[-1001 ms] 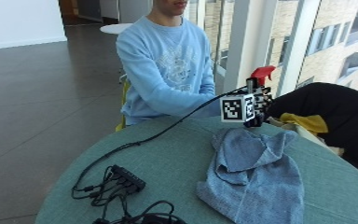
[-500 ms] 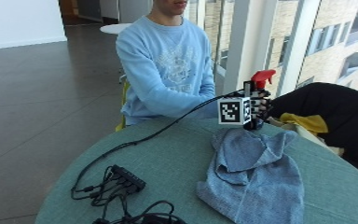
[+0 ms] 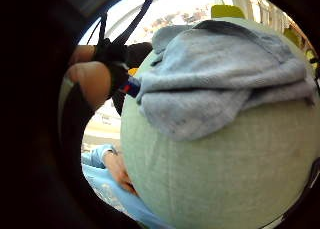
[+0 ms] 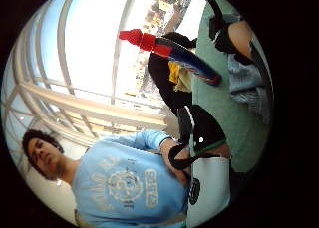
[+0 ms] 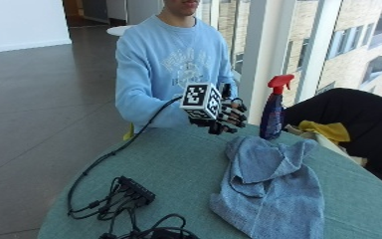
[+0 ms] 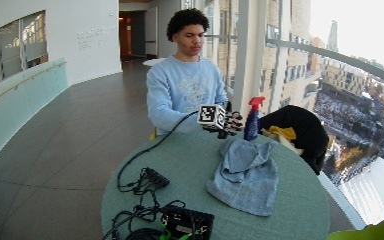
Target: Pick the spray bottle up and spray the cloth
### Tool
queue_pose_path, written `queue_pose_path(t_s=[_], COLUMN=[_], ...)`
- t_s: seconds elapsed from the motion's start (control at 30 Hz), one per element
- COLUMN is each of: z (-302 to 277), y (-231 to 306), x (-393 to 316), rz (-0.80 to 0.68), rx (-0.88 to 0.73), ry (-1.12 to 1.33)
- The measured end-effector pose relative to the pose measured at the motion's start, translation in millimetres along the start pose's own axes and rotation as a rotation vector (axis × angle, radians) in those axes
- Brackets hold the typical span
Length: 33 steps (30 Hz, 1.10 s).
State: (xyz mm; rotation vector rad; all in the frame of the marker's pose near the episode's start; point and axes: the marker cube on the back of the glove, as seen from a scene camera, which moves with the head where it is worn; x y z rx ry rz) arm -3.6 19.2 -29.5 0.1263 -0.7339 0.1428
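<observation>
A blue spray bottle [image 5: 271, 112] with a red trigger head stands upright on the green round table [image 5: 178, 164], just behind the far edge of the crumpled blue-grey cloth [image 5: 270, 189]. My gloved right hand [image 5: 223, 115] hovers a short way to the bottle's left, apart from it, with fingers loosely curled and holding nothing. The thumb side palm view shows the bottle [image 4: 185, 60] on its own beside the cloth [image 4: 244, 81]. In the little finger side palm view the cloth [image 3: 225, 74] fills much of the picture. The wide view shows the bottle [image 6: 251, 122], the hand [image 6: 224, 122] and the cloth [image 6: 245, 172].
Black cables and a small black box [image 5: 131, 191] lie on the table's near left side. A chair with a black jacket [image 5: 363, 117] and a yellow cloth [image 5: 327, 130] stands close behind the bottle. The person's bare left hand [image 3: 117, 170] rests at the table edge.
My hand was at the bottle before. It has let go and drawn back to the left, towards the person. The bottle now stands alone on the table.
</observation>
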Motion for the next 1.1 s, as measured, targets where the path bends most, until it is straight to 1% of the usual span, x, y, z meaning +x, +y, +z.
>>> queue_pose_path(t_s=[0.27, 0.5, 0.73, 1.1], z=[-53, -88, -90, -86], y=[88, 141, 159, 160], x=[37, 63, 73, 75], rz=[0.082, 0.153, 0.173, 0.175], rx=[0.091, 0.141, 0.117, 0.100], ry=[0.290, 0.367, 0.413, 0.441])
